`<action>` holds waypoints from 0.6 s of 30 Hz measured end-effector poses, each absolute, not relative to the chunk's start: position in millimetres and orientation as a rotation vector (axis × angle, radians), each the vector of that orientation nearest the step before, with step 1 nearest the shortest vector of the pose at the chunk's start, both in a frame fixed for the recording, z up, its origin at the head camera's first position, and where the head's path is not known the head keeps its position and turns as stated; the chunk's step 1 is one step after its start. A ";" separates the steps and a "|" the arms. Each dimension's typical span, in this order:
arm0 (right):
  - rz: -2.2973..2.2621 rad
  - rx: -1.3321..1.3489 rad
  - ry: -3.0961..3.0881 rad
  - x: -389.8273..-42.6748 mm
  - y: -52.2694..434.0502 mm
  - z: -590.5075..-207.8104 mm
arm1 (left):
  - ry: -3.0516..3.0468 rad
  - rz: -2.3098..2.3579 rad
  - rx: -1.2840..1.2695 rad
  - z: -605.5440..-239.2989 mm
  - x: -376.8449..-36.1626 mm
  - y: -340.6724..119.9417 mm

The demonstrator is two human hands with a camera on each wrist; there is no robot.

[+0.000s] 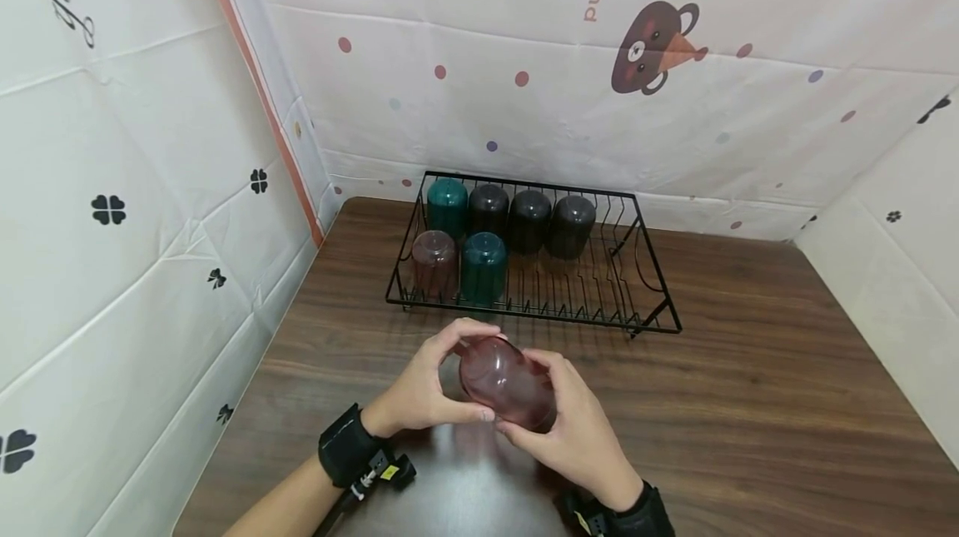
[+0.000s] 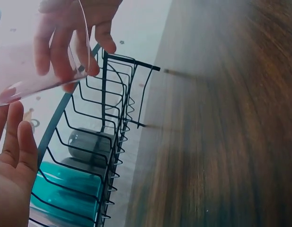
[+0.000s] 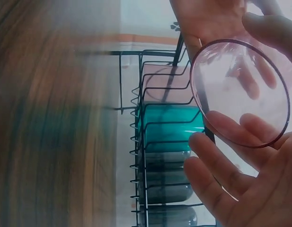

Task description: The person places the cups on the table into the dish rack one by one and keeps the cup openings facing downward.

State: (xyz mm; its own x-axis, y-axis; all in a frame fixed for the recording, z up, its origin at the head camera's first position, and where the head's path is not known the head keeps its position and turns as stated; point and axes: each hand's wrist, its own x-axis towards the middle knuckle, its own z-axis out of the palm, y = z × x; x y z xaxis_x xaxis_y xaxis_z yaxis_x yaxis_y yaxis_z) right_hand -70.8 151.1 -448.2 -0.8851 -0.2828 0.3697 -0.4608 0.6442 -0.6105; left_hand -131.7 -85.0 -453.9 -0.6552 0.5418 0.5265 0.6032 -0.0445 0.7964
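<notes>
Head view first: both hands meet low over the table, and between them sits a reddish translucent cup [image 1: 505, 383], held off the wood and tipped onto its side. Its long axis runs on a slant, rounded base up and toward the rack, mouth down toward the person's right wrist. The left hand [image 1: 423, 391] curls thumb and fingers over the base end from the left; the right hand [image 1: 573, 429] cups the mouth end from the right and below, fingers wrapped on the wall. Both are clamped on it, and neither is clearly nearer, since the cup lies squarely between them.

Right wrist view looks straight into the open rim [image 3: 240, 92], a dark red ring, with the right fingers [image 3: 231, 132] pressed across its lower edge. Left wrist view catches the clear pinkish wall of the cup [image 2: 37, 71] with fingers from the other hand gripping it above.

Beyond the hands, bare dark wood-grain table [image 1: 749, 404], with room on both sides. Further on stands the black wire dish rack [image 1: 652, 287], its near rail just ahead of the cup. Inside, cups stand upside down: a reddish one [image 1: 434, 258] and a teal one [image 1: 483, 266] in front, then a teal one [image 1: 447, 204] and three dark ones [image 1: 529, 219] behind. The rack's right half shows only bare wires. Behind all, patterned white sheets [image 1: 524, 87] wall the place in.
</notes>
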 end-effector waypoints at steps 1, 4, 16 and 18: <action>1.073 0.600 -2.629 -70.7 150.6 -448.5 | -2.129 -1.832 -1.288 -454.1 -131.7 -84.6; 1.065 0.589 -2.640 -70.5 149.4 -450.0 | -2.114 -1.845 -1.318 -453.8 -131.1 -83.7; 1.086 0.628 -2.651 -70.9 146.8 -452.6 | -2.126 -1.835 -1.363 -450.2 -130.5 -79.7; 1.105 0.627 -2.657 -71.0 146.6 -452.3 | -2.119 -1.818 -1.375 -448.9 -131.5 -77.9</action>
